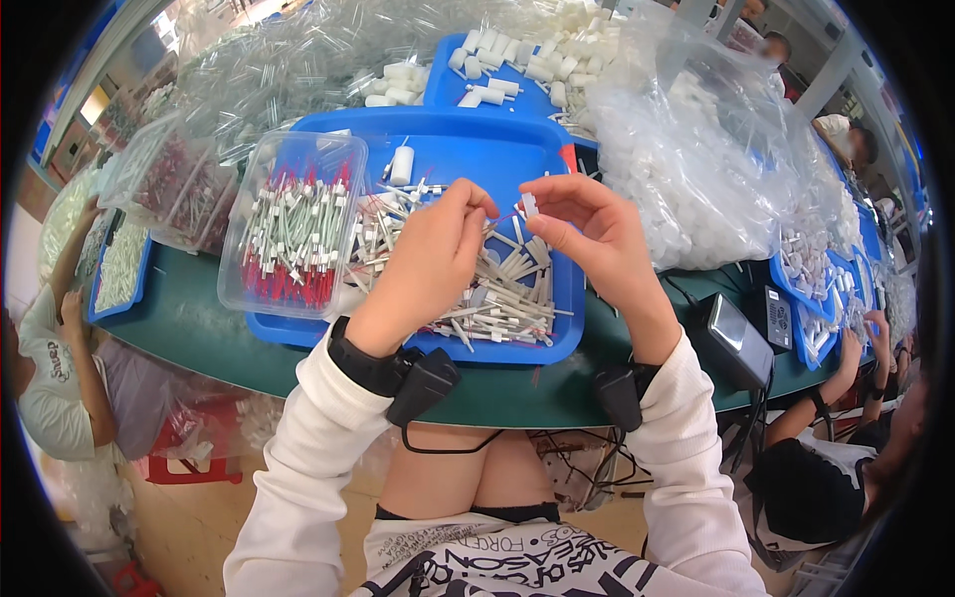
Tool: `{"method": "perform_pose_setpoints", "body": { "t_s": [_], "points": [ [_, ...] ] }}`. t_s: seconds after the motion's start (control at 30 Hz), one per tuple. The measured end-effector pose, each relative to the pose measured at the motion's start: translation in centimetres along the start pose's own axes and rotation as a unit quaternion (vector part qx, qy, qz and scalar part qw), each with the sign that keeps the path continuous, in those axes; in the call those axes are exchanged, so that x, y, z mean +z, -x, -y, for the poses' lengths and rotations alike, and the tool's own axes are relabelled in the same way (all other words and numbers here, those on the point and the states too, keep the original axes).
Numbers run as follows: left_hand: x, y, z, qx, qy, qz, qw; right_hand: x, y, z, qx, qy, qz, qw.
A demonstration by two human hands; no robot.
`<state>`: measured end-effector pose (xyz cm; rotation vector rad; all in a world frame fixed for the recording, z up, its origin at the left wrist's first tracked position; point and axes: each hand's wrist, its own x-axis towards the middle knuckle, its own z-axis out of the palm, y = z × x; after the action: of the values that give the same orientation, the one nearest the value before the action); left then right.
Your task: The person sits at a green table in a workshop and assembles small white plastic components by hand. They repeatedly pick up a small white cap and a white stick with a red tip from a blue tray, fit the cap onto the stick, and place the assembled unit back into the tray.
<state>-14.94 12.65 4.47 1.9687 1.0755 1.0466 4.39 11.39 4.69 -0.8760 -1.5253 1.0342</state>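
Note:
Between thumb and fingers, my right hand (597,224) pinches a small white plastic piece (529,204). My left hand (433,244) is close beside it with the fingertips pressed together; what they hold is too small to make out, though a bit of thin red wire shows between the hands. Both hands are above a blue tray (477,129), which bears a heap of slim white tubular parts (497,313) with thin red wires. Left of my left hand, a clear plastic box (231,254) is packed with rows of white-and-red wired parts (298,229). A white cylinder (402,165) stands in the tray's back left.
Another blue tray (448,65) with white cylinders sits behind. A big clear bag (686,149) of white parts is at the right, near a silver-and-black device (734,340) with cables. More clear boxes (164,179) stand left. Other people work at both sides of the green table (189,303).

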Motion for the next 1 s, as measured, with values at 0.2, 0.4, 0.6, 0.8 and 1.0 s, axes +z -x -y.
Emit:
{"method": "perform_pose_setpoints", "body": {
  "t_s": [0.2,0.4,0.6,0.8,1.0],
  "points": [
    [0.1,-0.3,-0.2,0.021,0.003,-0.021,1.0,-0.1,-0.1,-0.2,0.014,-0.015,-0.013,1.0],
    [0.1,-0.3,-0.2,0.077,0.033,-0.02,0.996,-0.6,-0.2,-0.2,0.023,-0.003,-0.026,0.999],
    [-0.2,-0.2,-0.5,0.013,0.116,-0.009,0.993,-0.6,-0.2,-0.2,0.012,-0.021,-0.009,1.0],
    [-0.1,-0.2,-0.5,-0.02,0.083,-0.037,0.996,-0.5,-0.1,-0.3,0.017,0.001,0.0,1.0],
    [-0.1,-0.1,-0.9,0.004,0.058,-0.048,0.997,-0.5,-0.2,-0.4,0.037,-0.002,0.001,0.999]
  ]
}}
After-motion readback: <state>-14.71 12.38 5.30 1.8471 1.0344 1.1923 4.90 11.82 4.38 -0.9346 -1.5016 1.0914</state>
